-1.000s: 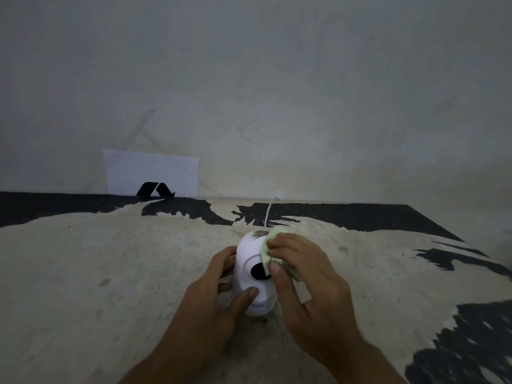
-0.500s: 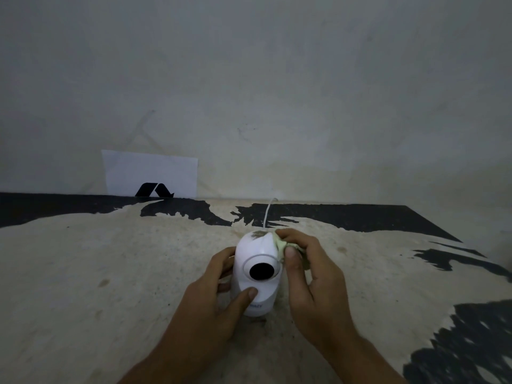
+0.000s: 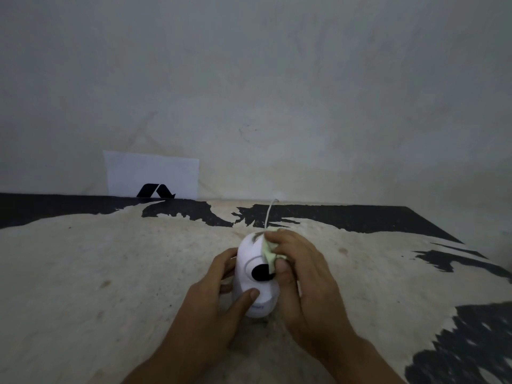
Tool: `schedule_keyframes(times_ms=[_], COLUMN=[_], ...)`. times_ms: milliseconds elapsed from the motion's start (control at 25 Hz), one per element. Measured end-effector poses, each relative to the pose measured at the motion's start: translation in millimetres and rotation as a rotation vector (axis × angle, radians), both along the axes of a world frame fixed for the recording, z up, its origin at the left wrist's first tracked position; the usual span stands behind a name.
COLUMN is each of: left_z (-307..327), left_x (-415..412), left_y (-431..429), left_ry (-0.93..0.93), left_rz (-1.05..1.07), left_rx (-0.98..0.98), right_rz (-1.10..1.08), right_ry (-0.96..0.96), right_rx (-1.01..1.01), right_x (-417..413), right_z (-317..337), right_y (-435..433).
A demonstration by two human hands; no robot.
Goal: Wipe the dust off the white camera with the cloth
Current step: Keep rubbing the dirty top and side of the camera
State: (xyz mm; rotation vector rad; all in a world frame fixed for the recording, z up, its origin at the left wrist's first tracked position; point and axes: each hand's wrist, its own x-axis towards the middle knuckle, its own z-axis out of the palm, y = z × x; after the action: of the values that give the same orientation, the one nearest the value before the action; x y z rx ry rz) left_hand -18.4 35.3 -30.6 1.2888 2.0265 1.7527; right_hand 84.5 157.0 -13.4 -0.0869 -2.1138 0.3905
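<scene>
A small white camera [image 3: 253,256] with a round black lens stands upright on a worn, dusty tabletop [image 3: 110,273]. A brown smudge of dust marks its top. My left hand [image 3: 221,297] grips the camera's left side, thumb pressed on its lower front. My right hand [image 3: 299,275] holds a pale yellow-green cloth [image 3: 268,252] against the camera's upper right side, just beside the lens. Most of the cloth is hidden under my fingers.
A thin white cable [image 3: 268,213] runs from behind the camera to the wall. A white paper [image 3: 152,176] with a black logo leans against the wall at back left. The tabletop shows black patches at the back and right.
My right hand with the cloth slid off the lens to the camera's right side, then came back toward the lens edge. The left hand has kept its grip.
</scene>
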Motion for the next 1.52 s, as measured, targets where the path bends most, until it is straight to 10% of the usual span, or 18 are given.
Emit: schedule_keyframes(times_ms=[200, 400, 840, 1520], left_z=[1.8, 4.0, 0.8, 0.0], left_x=[-0.2, 0.4, -1.4, -1.8], left_y=[-1.6, 0.0, -1.7, 0.4], left_ry=[0.012, 0.013, 0.060, 0.066], left_rz=[-0.001, -0.002, -0.005, 0.001], left_rx=[-0.030, -0.038, -0.015, -0.027], right_rz=[0.003, -0.018, 0.161, 0.111], right_ry=[-0.013, -0.019, -0.034, -0.043], right_rx=[-0.327, -0.100, -0.641, -0.419], right_x=[1.2, 2.7, -7.0, -2.2], right_z=[2.3, -0.1, 13.9, 10.8], right_y=[0.6, -0.3, 11.3, 7.0])
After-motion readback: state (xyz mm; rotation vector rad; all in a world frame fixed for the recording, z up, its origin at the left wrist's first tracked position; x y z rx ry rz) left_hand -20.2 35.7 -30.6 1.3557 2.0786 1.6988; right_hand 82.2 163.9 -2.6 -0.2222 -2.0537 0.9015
